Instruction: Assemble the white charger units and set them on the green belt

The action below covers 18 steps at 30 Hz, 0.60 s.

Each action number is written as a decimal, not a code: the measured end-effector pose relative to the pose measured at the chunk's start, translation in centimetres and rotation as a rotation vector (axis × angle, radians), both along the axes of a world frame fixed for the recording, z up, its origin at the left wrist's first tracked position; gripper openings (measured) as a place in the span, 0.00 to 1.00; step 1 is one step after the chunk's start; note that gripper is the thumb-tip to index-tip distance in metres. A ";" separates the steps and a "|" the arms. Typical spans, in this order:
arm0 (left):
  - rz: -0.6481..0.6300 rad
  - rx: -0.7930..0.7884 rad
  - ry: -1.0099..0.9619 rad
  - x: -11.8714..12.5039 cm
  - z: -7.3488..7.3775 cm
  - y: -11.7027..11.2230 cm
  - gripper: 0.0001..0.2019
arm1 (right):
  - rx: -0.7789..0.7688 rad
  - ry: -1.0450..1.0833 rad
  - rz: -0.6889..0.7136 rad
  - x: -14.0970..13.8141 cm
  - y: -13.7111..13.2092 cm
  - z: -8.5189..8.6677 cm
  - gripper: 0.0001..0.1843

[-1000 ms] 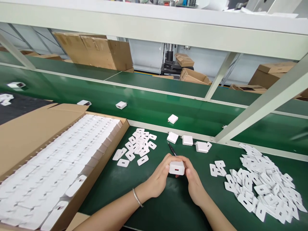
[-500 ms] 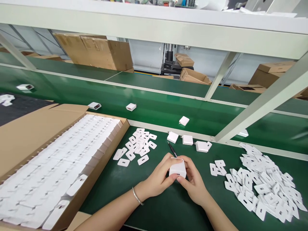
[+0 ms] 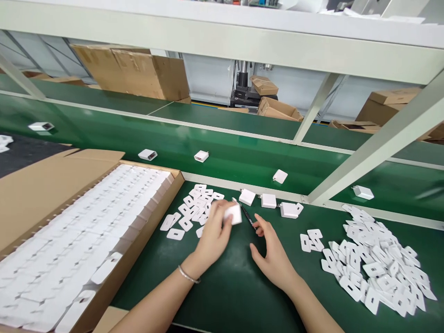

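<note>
My left hand (image 3: 215, 233) is closed around a white charger (image 3: 233, 214), a boxy plug adapter, held just above the green table. A bracelet circles that wrist. My right hand (image 3: 272, 252) has its thumb and fingers apart, with nothing between them. Close to its fingertips lies a dark pen (image 3: 248, 215). Beyond the hands, a white charger (image 3: 247, 197), a second charger (image 3: 268, 200) and a third charger (image 3: 288, 210) stand along the metal rail. Flat white pieces (image 3: 193, 206), each with a slot, lie scattered left of the hands.
An open carton (image 3: 156, 208) of white chargers in rows fills the left side. A large heap of slotted white pieces (image 3: 378, 263) spreads at the right, beside a small cluster (image 3: 312, 240). Behind the rail, a green conveyor (image 3: 239, 162) carries spaced chargers. A slanted post (image 3: 367, 143) rises at the right.
My hands have parted. The left took the charger to the left and away from me, while the right let go and opened. Chargers on the conveyor have shifted right.
</note>
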<state>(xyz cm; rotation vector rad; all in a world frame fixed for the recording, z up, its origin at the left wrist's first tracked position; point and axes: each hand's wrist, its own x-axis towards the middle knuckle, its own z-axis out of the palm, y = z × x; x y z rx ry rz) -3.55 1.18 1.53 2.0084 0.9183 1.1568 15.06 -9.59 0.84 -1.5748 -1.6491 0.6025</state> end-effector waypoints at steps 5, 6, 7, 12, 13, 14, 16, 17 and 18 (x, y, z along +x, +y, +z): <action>0.342 0.363 0.091 -1.7 1.1 1.9 0.12 | 0.018 -0.139 -0.065 0.4 0.2 0.3 0.32; 0.336 0.410 0.084 -1.8 1.1 2.0 0.11 | 0.027 -0.151 -0.066 0.3 0.2 0.4 0.32; 0.328 0.452 0.075 -1.9 1.1 2.0 0.11 | 0.036 -0.161 -0.063 0.3 0.2 0.4 0.32; 0.358 0.495 0.027 -1.9 0.6 2.2 0.09 | 0.031 -0.178 -0.079 0.0 0.3 0.2 0.28; 0.370 0.467 0.009 -2.0 0.5 2.4 0.09 | 0.025 -0.172 -0.091 0.0 0.3 0.1 0.26; 0.377 0.436 -0.009 -2.0 0.3 2.6 0.09 | 0.023 -0.166 -0.105 0.1 0.3 0.0 0.24; 0.382 0.362 -0.027 -1.9 -0.1 3.0 0.09 | 0.031 -0.159 -0.123 0.2 0.4 -0.3 0.21; 0.372 0.316 -0.025 -1.8 -0.4 3.2 0.10 | 0.039 -0.159 -0.127 0.3 0.4 -0.4 0.20; 0.356 0.260 -0.026 -1.7 -0.6 3.4 0.10 | 0.051 -0.161 -0.133 0.4 0.4 -0.4 0.19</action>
